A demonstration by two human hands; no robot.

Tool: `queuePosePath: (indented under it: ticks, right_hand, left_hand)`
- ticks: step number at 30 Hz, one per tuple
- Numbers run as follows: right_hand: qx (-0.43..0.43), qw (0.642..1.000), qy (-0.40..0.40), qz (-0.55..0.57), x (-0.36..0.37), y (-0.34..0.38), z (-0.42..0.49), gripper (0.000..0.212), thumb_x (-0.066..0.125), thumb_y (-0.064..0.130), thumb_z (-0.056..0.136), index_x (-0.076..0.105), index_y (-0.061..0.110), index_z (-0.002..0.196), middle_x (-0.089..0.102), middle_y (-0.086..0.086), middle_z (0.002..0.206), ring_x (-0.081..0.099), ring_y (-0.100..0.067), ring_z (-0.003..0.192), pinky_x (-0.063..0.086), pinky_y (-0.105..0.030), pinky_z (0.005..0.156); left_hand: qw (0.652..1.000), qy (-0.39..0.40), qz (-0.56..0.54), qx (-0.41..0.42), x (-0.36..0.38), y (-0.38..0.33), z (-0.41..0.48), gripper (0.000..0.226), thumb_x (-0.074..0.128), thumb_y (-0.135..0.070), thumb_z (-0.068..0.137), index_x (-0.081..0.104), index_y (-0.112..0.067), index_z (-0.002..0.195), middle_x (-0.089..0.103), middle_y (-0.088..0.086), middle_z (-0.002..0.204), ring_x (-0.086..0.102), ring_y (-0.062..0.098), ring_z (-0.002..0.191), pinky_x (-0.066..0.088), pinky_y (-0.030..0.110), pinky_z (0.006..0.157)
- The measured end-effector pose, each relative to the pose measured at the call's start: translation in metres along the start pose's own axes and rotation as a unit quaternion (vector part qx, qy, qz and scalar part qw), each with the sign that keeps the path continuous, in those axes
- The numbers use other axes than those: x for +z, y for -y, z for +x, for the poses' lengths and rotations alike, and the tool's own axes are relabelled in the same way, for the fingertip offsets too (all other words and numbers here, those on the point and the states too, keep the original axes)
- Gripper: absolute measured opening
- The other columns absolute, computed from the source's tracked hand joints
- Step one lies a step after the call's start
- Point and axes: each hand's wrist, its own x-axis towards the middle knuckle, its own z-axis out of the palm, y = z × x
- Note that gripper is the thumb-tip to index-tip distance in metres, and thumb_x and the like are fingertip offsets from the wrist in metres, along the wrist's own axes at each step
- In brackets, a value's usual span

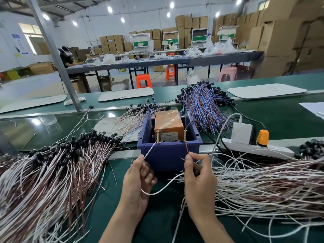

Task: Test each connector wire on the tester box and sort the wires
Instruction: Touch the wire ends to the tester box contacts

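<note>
Pinching white lead (150, 150) in left grip (138, 181), brown lead (186, 146) in right grip (199, 178), tips at tester screws (157, 136).

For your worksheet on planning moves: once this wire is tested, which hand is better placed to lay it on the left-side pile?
Probably left. The left hand pinches the wire and sits beside that pile; the right hand, also pinching it, would have to cross over.
</note>
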Motion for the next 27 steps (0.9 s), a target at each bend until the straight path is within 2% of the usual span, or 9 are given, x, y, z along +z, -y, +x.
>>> queuePosePath:
  ticks: [4, 6, 8, 10, 13, 17, 20, 23, 27]
  right_hand:
    - [-0.018, 1.000, 0.017, 0.007, -0.005, 0.004, -0.007, 0.011, 0.048, 0.055, 0.095, 0.053, 0.046, 0.093, 0.065, 0.006, 0.065, 0.057, -0.012, 0.051, 0.046, -0.032, 0.050]
    - [-0.036, 0.999, 0.032, -0.010, -0.006, 0.005, -0.010, 0.017, 0.046, 0.058, 0.098, 0.054, 0.047, 0.089, 0.069, 0.011, 0.070, 0.065, -0.012, 0.061, 0.048, -0.025, 0.056]
    - [-0.039, 0.998, 0.038, -0.034, -0.007, 0.007, -0.014, 0.027, 0.040, 0.062, 0.098, 0.059, 0.045, 0.088, 0.071, 0.021, 0.077, 0.066, -0.008, 0.067, 0.044, -0.016, 0.057]
    - [-0.034, 0.998, 0.034, -0.041, -0.009, 0.008, -0.017, 0.038, 0.035, 0.062, 0.098, 0.066, 0.042, 0.088, 0.068, 0.024, 0.074, 0.059, -0.006, 0.060, 0.037, -0.013, 0.055]
    - [0.002, 1.000, 0.026, 0.009, -0.014, 0.012, -0.021, 0.043, 0.037, 0.060, 0.096, 0.065, 0.032, 0.078, 0.064, 0.013, 0.065, 0.049, -0.007, 0.051, 0.035, -0.017, 0.053]
    - [0.146, 0.972, 0.001, 0.183, -0.019, 0.022, -0.020, 0.053, 0.053, 0.040, 0.101, 0.043, 0.024, 0.052, 0.033, 0.003, 0.051, 0.028, -0.012, 0.048, 0.028, -0.026, 0.046]
    - [0.234, 0.917, -0.001, 0.322, -0.028, 0.024, -0.010, 0.058, 0.048, 0.028, 0.102, 0.035, 0.025, 0.046, 0.024, 0.004, 0.048, 0.020, -0.011, 0.043, 0.021, -0.023, 0.040]
    - [0.268, 0.860, -0.006, 0.434, -0.037, 0.023, 0.000, 0.055, 0.043, 0.029, 0.099, 0.032, 0.023, 0.046, 0.020, 0.004, 0.046, 0.010, -0.012, 0.041, 0.016, -0.022, 0.035]
    - [0.289, 0.796, -0.030, 0.531, -0.049, 0.023, 0.010, 0.044, 0.049, 0.028, 0.087, 0.033, 0.022, 0.046, 0.010, 0.004, 0.053, 0.003, -0.015, 0.046, 0.013, -0.025, 0.032]
  left_hand:
    - [0.948, -0.196, 0.181, 0.177, -0.011, -0.001, -0.007, 0.039, 0.057, -0.039, 0.098, 0.048, -0.027, 0.063, 0.036, -0.007, 0.060, 0.030, 0.008, 0.054, 0.030, 0.031, 0.054]
    - [0.924, -0.245, 0.203, 0.210, -0.012, 0.000, -0.012, 0.025, 0.051, -0.039, 0.101, 0.051, -0.023, 0.082, 0.046, -0.002, 0.075, 0.040, 0.011, 0.062, 0.040, 0.039, 0.064]
    - [0.893, -0.266, 0.256, 0.258, -0.010, -0.001, -0.017, 0.019, 0.047, -0.032, 0.104, 0.050, -0.017, 0.115, 0.049, 0.007, 0.110, 0.052, 0.016, 0.092, 0.047, 0.048, 0.090]
    - [0.813, -0.239, 0.368, 0.382, -0.009, 0.001, -0.023, 0.037, 0.045, -0.026, 0.103, 0.043, -0.005, 0.134, 0.039, 0.014, 0.135, 0.043, 0.028, 0.126, 0.036, 0.051, 0.110]
    - [0.636, -0.112, 0.533, 0.548, -0.001, 0.011, -0.042, 0.040, 0.045, -0.028, 0.097, 0.049, -0.012, 0.133, 0.037, 0.018, 0.145, 0.028, 0.032, 0.143, 0.018, 0.050, 0.120]
    - [0.511, 0.015, 0.619, 0.597, 0.016, 0.029, -0.058, 0.036, 0.051, -0.030, 0.094, 0.060, -0.023, 0.129, 0.049, 0.007, 0.149, 0.031, 0.033, 0.146, 0.014, 0.057, 0.122]
    - [0.496, 0.147, 0.646, 0.561, 0.020, 0.035, -0.063, 0.037, 0.054, -0.033, 0.094, 0.069, -0.020, 0.125, 0.066, -0.003, 0.133, 0.050, 0.019, 0.137, 0.026, 0.049, 0.119]
    - [0.500, 0.227, 0.676, 0.491, 0.015, 0.035, -0.062, 0.045, 0.050, -0.042, 0.095, 0.064, -0.019, 0.131, 0.074, -0.016, 0.109, 0.064, -0.001, 0.109, 0.044, 0.035, 0.109]
    - [0.503, 0.255, 0.669, 0.484, 0.013, 0.031, -0.056, 0.025, 0.055, -0.043, 0.094, 0.072, -0.031, 0.108, 0.069, -0.018, 0.080, 0.061, 0.002, 0.075, 0.048, 0.024, 0.086]
